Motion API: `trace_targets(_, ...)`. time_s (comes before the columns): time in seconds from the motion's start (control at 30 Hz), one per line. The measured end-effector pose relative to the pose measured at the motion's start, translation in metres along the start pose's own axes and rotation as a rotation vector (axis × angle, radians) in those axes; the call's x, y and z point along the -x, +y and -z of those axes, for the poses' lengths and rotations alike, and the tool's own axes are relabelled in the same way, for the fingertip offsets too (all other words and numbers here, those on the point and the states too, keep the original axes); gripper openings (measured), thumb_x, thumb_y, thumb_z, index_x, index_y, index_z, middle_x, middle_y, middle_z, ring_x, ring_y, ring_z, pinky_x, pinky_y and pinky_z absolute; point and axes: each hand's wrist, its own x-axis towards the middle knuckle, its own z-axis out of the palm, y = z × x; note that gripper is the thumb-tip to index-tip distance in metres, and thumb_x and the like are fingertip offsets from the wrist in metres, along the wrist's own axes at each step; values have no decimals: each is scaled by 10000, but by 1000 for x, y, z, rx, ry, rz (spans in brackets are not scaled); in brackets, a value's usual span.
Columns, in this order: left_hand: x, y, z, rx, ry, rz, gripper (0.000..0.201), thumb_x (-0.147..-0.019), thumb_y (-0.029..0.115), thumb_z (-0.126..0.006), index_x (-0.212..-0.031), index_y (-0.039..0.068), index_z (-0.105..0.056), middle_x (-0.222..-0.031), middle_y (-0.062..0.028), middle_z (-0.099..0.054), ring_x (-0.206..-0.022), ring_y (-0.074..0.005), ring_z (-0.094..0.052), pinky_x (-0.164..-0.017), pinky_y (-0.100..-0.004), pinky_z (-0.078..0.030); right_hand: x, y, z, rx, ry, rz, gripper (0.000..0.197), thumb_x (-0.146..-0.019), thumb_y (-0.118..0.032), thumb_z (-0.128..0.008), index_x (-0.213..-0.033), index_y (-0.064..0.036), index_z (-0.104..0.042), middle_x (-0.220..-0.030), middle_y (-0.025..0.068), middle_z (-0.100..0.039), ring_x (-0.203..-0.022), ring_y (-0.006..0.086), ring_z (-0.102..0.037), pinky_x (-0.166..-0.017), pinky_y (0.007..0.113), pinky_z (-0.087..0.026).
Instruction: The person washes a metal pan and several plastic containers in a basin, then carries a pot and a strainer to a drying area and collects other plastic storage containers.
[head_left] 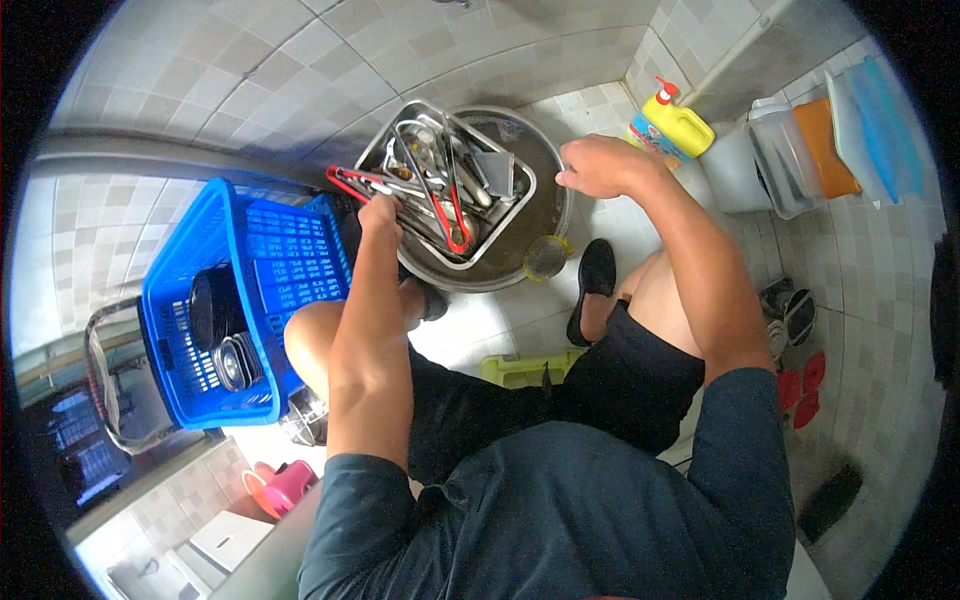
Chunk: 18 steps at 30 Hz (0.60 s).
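My left hand [379, 216] is closed at the left edge of a rectangular metal tray [520, 212], against red-trimmed tongs [345, 182] that stick out past the rim. Whether it grips the tray or the tongs is hidden. Several metal utensils fill the tray, among them another pair of red-trimmed tongs [458, 240]. The tray rests over a round metal basin [566, 190] holding murky water. Above the basin's right rim hovers my right hand [603, 166], fingers curled together; what they hold, if anything, cannot be seen. A small yellow-rimmed strainer [546, 258] lies at the basin's near right edge.
A blue plastic basket [235, 300] with dark pans and small metal dishes stands at my left. Beyond my right hand is a yellow pump bottle [680, 128], beside a white container [738, 170]. A green stool [520, 370] shows between my legs. Tiled walls close in the far side.
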Motion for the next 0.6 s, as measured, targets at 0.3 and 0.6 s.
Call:
trace_targets(0.3, -54, -87, 1, 42, 70, 89, 378, -705, -63, -605, -1081, -98, -582, -1007, -180, -609, -870, -327, -617, -809, -494, -507, -18, -16, 2, -61, -46, -5, 344, -947, -318, -592, -1031, 15, -617, -1029, 230, -673, -1017, 423, -624, -892, 502, -489)
trace_targets(0.6, -109, -132, -2, 55, 50, 121, 306, -728, -27, -588, -1032, -59, -597, -957, -145, -602, -817, -310, -609, -756, -504, -515, -30, -32, -2, -35, -120, 22, 359, -950, -283, -582, -1146, 18, -578, -1089, 232, -649, -1062, 419, -607, -913, 500, -481)
